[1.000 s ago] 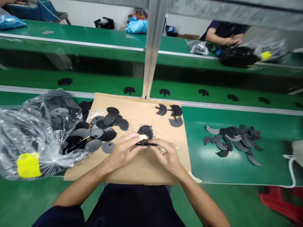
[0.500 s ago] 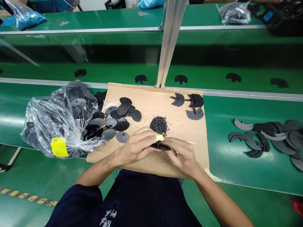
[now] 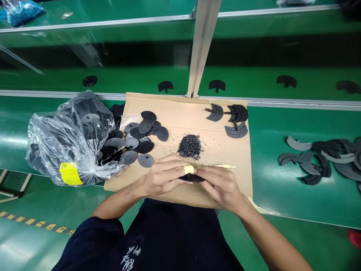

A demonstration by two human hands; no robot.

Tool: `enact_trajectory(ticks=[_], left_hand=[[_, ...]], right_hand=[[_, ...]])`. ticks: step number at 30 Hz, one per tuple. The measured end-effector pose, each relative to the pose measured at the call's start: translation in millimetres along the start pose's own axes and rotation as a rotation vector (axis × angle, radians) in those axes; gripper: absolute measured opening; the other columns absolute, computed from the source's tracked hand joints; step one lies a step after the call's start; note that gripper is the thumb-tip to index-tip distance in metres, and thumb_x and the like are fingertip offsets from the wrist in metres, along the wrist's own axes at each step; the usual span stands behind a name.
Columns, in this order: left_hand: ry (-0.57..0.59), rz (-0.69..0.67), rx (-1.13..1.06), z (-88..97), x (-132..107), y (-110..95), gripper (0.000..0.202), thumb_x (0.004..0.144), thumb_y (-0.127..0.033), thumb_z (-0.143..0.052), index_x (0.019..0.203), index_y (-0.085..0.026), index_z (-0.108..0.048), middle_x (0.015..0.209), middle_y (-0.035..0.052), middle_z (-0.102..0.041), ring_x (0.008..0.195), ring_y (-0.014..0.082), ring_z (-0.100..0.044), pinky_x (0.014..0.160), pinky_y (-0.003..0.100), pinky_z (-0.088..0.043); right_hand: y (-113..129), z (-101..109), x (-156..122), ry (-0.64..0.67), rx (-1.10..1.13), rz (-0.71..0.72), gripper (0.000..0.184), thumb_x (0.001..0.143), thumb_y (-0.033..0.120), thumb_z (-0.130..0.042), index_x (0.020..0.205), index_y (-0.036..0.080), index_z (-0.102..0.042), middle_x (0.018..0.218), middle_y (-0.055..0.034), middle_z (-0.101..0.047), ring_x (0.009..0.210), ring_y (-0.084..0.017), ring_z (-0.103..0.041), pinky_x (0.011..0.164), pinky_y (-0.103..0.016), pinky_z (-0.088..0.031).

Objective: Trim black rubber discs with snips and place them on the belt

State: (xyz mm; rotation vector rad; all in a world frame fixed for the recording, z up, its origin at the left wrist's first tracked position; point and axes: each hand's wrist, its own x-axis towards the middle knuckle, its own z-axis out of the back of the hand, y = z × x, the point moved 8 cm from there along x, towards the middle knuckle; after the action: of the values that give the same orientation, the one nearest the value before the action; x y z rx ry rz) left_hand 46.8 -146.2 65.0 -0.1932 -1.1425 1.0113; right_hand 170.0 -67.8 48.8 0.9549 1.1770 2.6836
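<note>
Hands first: we've got the left hand (image 3: 165, 175) and right hand (image 3: 222, 184) meeting over the near edge of the cardboard (image 3: 180, 114), both pinching one black disc (image 3: 192, 178) between them. Fingers of each hand are closed on its rim, left from one side, right from the other, so the disc sits flat and steady right between the fingertips. Our left finger wears a yellowish cot (image 3: 188, 169), probably for grip or to spare the skin.

Sticking out past the right fingers is a thin pale tool (image 3: 222, 166); we can't tell exactly how it's gripped, but it looks tucked in the same hand that pins the disc.

Just beyond the fingers there's a little heap of black shavings (image 3: 190, 146), close enough that it seems bits drop there straight off the work. Left of the left fingers, loose discs (image 3: 142, 137) spill out of a plastic bag (image 3: 70, 139), within easy reach. Far beyond the right fingers, crescent pieces (image 3: 228, 120) sit on the cardboard's corner, and more crescents (image 3: 318, 160) lie well off to the right on the green surface (image 3: 267, 210).
</note>
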Motion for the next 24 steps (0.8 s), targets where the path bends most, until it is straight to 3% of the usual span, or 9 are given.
enact_trajectory(ticks=[2,8,10,13,15,19,24], left_hand=[[-0.02,0.012,-0.018,0.6,-2,0,0.031,0.098,-0.014,-0.063,0.128,-0.014,-0.063,0.097,0.0126,-0.076,0.087,0.0197,-0.071,0.071,0.033,-0.06],[0.072,0.102,-0.013,-4.9,-1,9,0.028,0.098,-0.02,-0.065,0.126,-0.014,-0.066,0.102,0.0132,-0.073,0.094,0.0205,-0.068,0.08,0.035,-0.06],[0.065,0.164,0.016,-0.8,-5,16,0.027,0.099,-0.019,-0.062,0.125,-0.015,-0.067,0.103,0.0125,-0.073,0.095,0.0195,-0.069,0.081,0.033,-0.06],[0.015,0.318,0.05,10.2,-22,34,0.027,0.097,-0.021,-0.067,0.123,-0.016,-0.07,0.102,0.0104,-0.075,0.089,0.0171,-0.072,0.077,0.027,-0.06],[-0.031,0.413,0.078,17.1,-34,44,0.023,0.094,-0.023,-0.072,0.116,-0.016,-0.073,0.096,0.0081,-0.077,0.082,0.0159,-0.073,0.072,0.024,-0.06],[-0.044,0.453,0.078,16.1,-41,50,0.018,0.092,-0.025,-0.074,0.106,-0.014,-0.075,0.09,0.0077,-0.077,0.079,0.0159,-0.073,0.072,0.024,-0.06],[-0.009,0.375,0.009,2.1,-27,42,0.016,0.093,-0.026,-0.074,0.103,-0.014,-0.075,0.086,0.0074,-0.075,0.075,0.0141,-0.07,0.07,0.024,-0.059]], right_hand=[[1,-3,-1,0.021,0.016,-0.004,0.03,0.1,0.009,-0.057,0.128,0.017,-0.066,0.109,-0.0105,-0.077,0.102,-0.02,-0.076,0.087,-0.029,-0.066],[-7,-6,-2,-0.009,0.047,-0.066,0.031,0.103,0.013,-0.055,0.132,0.019,-0.062,0.12,-0.0103,-0.074,0.107,-0.019,-0.073,0.09,-0.029,-0.064],[-17,-6,-8,0.047,-0.02,-0.123,0.033,0.103,0.026,-0.06,0.136,0.019,-0.059,0.125,-0.0122,-0.071,0.113,-0.022,-0.071,0.095,-0.036,-0.062],[-41,-2,-32,0.185,-0.321,-0.23,0.059,0.097,0.051,-0.066,0.141,0.014,-0.054,0.136,-0.0215,-0.062,0.128,-0.036,-0.059,0.103,-0.058,-0.055],[-57,7,-54,0.23,-0.534,-0.307,0.066,0.096,0.057,-0.063,0.143,0.011,-0.052,0.136,-0.0257,-0.059,0.128,-0.042,-0.055,0.098,-0.064,-0.054],[-64,16,-78,0.253,-0.69,-0.332,0.043,0.103,0.041,-0.053,0.135,0.012,-0.056,0.117,-0.0211,-0.064,0.111,-0.037,-0.062,0.089,-0.056,-0.057],[-39,24,-51,0.186,-0.484,-0.32,0.029,0.105,0.034,-0.047,0.127,0.018,-0.057,0.111,-0.0151,-0.065,0.095,-0.028,-0.066,0.078,-0.041,-0.057]])
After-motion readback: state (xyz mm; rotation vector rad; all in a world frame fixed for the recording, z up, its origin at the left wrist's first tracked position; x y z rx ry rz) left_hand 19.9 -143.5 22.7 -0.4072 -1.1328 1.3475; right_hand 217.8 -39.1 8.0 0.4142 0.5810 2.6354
